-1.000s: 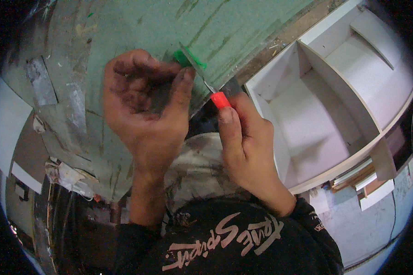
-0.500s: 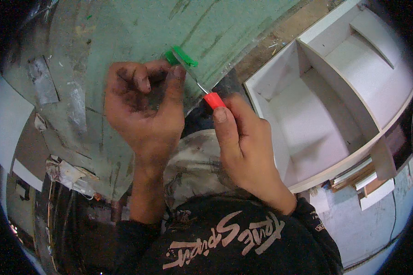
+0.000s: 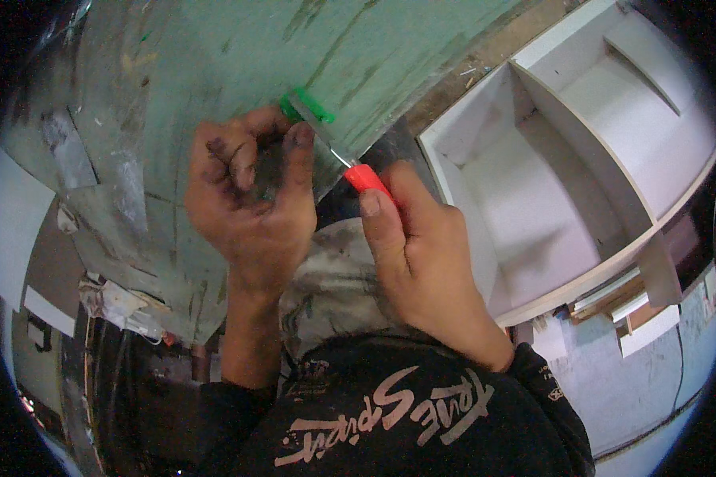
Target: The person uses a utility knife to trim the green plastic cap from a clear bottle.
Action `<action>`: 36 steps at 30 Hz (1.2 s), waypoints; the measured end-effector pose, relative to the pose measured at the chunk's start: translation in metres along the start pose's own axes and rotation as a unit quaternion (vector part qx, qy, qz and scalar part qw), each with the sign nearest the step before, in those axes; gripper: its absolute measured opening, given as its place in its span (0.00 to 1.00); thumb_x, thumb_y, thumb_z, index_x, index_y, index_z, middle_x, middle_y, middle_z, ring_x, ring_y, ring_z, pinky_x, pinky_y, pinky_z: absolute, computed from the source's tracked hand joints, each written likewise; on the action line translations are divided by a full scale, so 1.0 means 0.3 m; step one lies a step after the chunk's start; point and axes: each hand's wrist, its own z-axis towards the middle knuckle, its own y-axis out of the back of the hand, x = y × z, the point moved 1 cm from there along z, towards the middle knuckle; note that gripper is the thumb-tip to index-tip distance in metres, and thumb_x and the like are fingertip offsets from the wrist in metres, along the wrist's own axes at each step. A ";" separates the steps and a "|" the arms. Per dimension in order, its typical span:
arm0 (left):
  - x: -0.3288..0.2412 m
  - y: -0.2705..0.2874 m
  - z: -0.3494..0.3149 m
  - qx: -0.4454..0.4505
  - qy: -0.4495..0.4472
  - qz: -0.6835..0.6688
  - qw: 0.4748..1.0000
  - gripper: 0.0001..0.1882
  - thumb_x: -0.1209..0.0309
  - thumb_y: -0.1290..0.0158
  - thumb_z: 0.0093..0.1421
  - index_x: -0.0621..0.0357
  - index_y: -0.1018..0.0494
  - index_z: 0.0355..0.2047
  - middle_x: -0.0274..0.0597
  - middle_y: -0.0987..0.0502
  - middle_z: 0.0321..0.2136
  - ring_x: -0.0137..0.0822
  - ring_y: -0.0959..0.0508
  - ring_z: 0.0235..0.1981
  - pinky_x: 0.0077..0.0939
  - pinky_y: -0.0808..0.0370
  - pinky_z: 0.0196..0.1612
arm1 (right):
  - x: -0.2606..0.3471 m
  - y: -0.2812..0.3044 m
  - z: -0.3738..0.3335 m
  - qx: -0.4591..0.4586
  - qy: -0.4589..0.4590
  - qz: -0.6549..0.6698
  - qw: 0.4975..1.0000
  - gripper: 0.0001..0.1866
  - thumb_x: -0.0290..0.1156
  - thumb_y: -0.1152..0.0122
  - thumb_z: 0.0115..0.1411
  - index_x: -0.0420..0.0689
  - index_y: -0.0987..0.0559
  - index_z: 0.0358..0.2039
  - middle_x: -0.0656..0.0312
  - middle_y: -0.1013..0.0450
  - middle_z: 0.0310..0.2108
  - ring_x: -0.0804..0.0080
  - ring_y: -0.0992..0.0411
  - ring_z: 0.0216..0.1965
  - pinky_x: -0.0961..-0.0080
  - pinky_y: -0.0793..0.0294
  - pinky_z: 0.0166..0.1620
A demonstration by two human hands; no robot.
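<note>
My right hand (image 3: 418,246) is wrapped around the red handle of a tool with a slim shank and a flat metal blade (image 3: 320,129). Its thumb lies along the handle. Across the blade's far end is a bright green piece (image 3: 314,105), whose material I cannot make out. My left hand (image 3: 250,191) is closed in a pinch at that piece, its index fingertip against the green and its thumb beside the blade. The other left fingers curl toward the palm, and dark smudges mark them. Both hands are in front of a pale green, streaked tabletop (image 3: 374,71).
To the right stands a white, open box-like cabinet (image 3: 549,191) with a divider. Beside it lie stacked board offcuts (image 3: 612,300). On the left are a grey metal plate (image 3: 68,147) and a crumpled wrapper (image 3: 115,306) near the table's edge.
Both hands, the red-handled tool and the green piece have shifted slightly left and down in the view. The grips look the same.
</note>
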 end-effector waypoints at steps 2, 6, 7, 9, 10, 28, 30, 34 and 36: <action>0.005 -0.001 -0.002 -0.011 -0.003 -0.006 1.000 0.22 0.85 0.38 0.55 0.55 0.43 0.25 0.40 0.27 0.27 0.28 0.26 0.33 0.20 0.31 0.40 | 0.000 0.004 0.004 0.009 -0.005 -0.014 1.000 0.13 0.39 0.46 0.69 0.42 0.31 0.36 0.45 0.28 0.20 0.40 0.26 0.24 0.51 0.31 0.26; 0.003 0.003 0.004 -0.014 0.004 0.005 1.000 0.22 0.86 0.38 0.55 0.55 0.43 0.25 0.41 0.26 0.27 0.28 0.27 0.32 0.20 0.31 0.39 | 0.011 0.010 0.010 0.013 0.001 -0.012 1.000 0.13 0.40 0.47 0.69 0.42 0.31 0.37 0.44 0.27 0.21 0.40 0.26 0.25 0.51 0.31 0.26; 0.004 0.004 0.003 -0.011 0.001 -0.004 1.000 0.22 0.86 0.38 0.55 0.55 0.43 0.25 0.43 0.25 0.28 0.28 0.27 0.32 0.20 0.30 0.39 | 0.014 0.010 0.011 0.016 -0.004 -0.017 1.000 0.13 0.40 0.46 0.69 0.42 0.31 0.37 0.44 0.27 0.21 0.40 0.26 0.25 0.50 0.30 0.26; 0.010 0.007 0.000 -0.007 0.000 -0.013 1.000 0.22 0.85 0.38 0.55 0.55 0.43 0.25 0.44 0.24 0.29 0.28 0.27 0.31 0.20 0.30 0.39 | 0.017 0.000 0.012 0.008 -0.012 0.002 1.000 0.13 0.39 0.47 0.69 0.41 0.30 0.36 0.46 0.32 0.19 0.45 0.32 0.22 0.57 0.33 0.26; 0.015 0.010 -0.002 -0.011 0.000 0.003 1.000 0.22 0.85 0.38 0.55 0.55 0.43 0.25 0.45 0.24 0.29 0.28 0.27 0.31 0.20 0.30 0.39 | 0.018 -0.004 0.012 0.001 -0.020 0.021 1.000 0.14 0.38 0.48 0.70 0.41 0.30 0.34 0.48 0.36 0.18 0.50 0.38 0.18 0.64 0.36 0.25; 0.002 0.010 0.004 -0.014 -0.013 0.004 1.000 0.21 0.85 0.40 0.57 0.56 0.43 0.22 0.49 0.21 0.31 0.26 0.26 0.30 0.18 0.29 0.35 | 0.025 -0.024 0.043 -0.010 0.025 -0.063 0.998 0.15 0.42 0.44 0.67 0.42 0.31 0.39 0.44 0.26 0.21 0.40 0.25 0.25 0.49 0.29 0.26; -0.001 0.013 0.006 -0.011 -0.017 0.006 1.000 0.21 0.85 0.40 0.57 0.56 0.43 0.21 0.49 0.21 0.31 0.26 0.26 0.30 0.18 0.29 0.34 | 0.025 -0.026 0.044 -0.008 0.021 -0.060 0.998 0.15 0.42 0.44 0.67 0.42 0.31 0.39 0.44 0.26 0.21 0.40 0.25 0.25 0.49 0.29 0.26; -0.007 0.014 0.009 -0.006 -0.005 0.035 0.999 0.21 0.84 0.39 0.57 0.56 0.42 0.20 0.49 0.20 0.31 0.25 0.26 0.30 0.18 0.29 0.35 | 0.032 -0.029 0.050 -0.004 0.013 -0.064 0.998 0.15 0.41 0.44 0.67 0.42 0.31 0.38 0.44 0.26 0.21 0.40 0.26 0.25 0.49 0.29 0.26; -0.003 0.011 0.009 -0.011 -0.012 0.038 0.999 0.21 0.84 0.39 0.57 0.56 0.42 0.20 0.49 0.20 0.31 0.25 0.25 0.30 0.18 0.28 0.34 | 0.033 -0.035 0.054 -0.009 0.016 -0.063 0.998 0.14 0.41 0.44 0.67 0.42 0.31 0.38 0.44 0.26 0.21 0.40 0.26 0.25 0.49 0.29 0.26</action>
